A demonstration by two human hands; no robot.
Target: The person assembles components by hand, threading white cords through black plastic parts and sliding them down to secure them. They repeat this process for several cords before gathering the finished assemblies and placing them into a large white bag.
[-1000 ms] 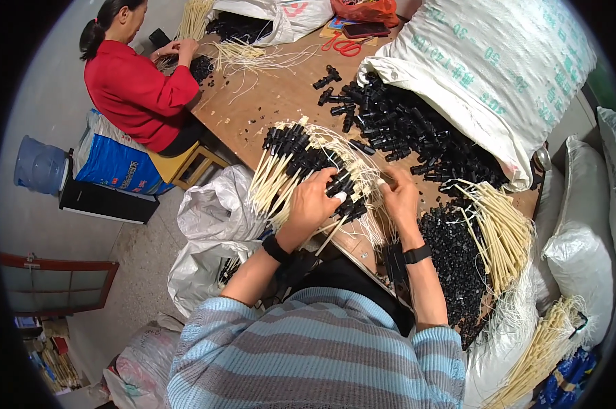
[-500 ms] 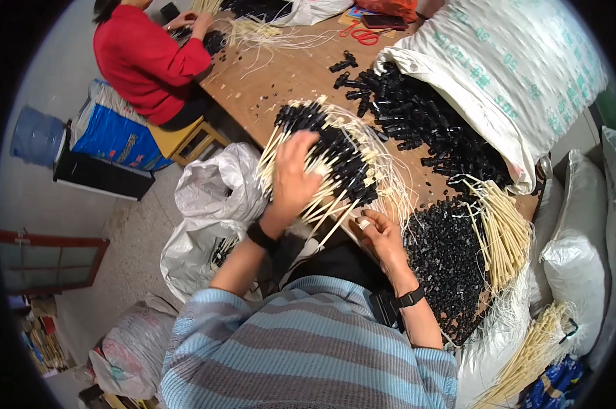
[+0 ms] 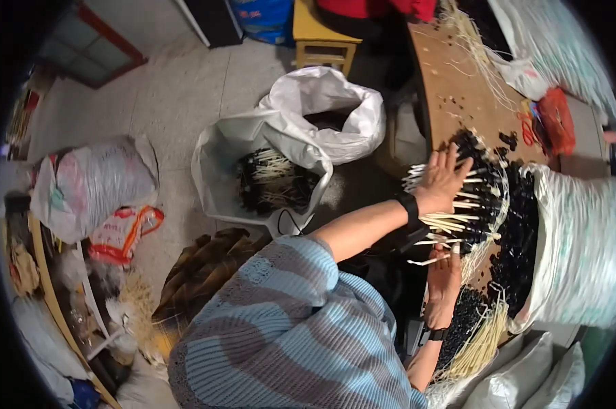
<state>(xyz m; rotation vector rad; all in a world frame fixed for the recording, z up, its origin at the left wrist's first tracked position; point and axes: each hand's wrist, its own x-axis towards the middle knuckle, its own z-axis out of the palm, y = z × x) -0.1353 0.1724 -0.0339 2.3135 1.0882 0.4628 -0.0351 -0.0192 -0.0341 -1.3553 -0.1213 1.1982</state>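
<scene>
A large bundle of thin cream sticks (image 3: 451, 222) with black fittings and pale strings lies at the table's near edge. My left hand (image 3: 440, 187) rests across the sticks, fingers spread over their pale ends. Against the bundle's near side is my right hand (image 3: 443, 278), fingers stretched out and touching the stick ends; a white band is on one finger. A single pale stick (image 3: 427, 260) juts out beside it. Black fittings (image 3: 516, 238) are heaped beyond the bundle. Small black pieces (image 3: 462, 315) and another cream stick bundle (image 3: 482, 347) lie nearer me.
An open white sack (image 3: 209, 153) holding black-and-cream pieces stands on the floor left of the table. Behind it is another open white sack (image 3: 362, 126). A large white sack (image 3: 580, 252) borders the table's right. A person in red (image 3: 376, 13) sits on a yellow stool (image 3: 325, 51).
My view has turned left, bringing the floor sacks into sight. My right hand has come up against the bundle with its fingers extended. The left hand remains over the sticks.
</scene>
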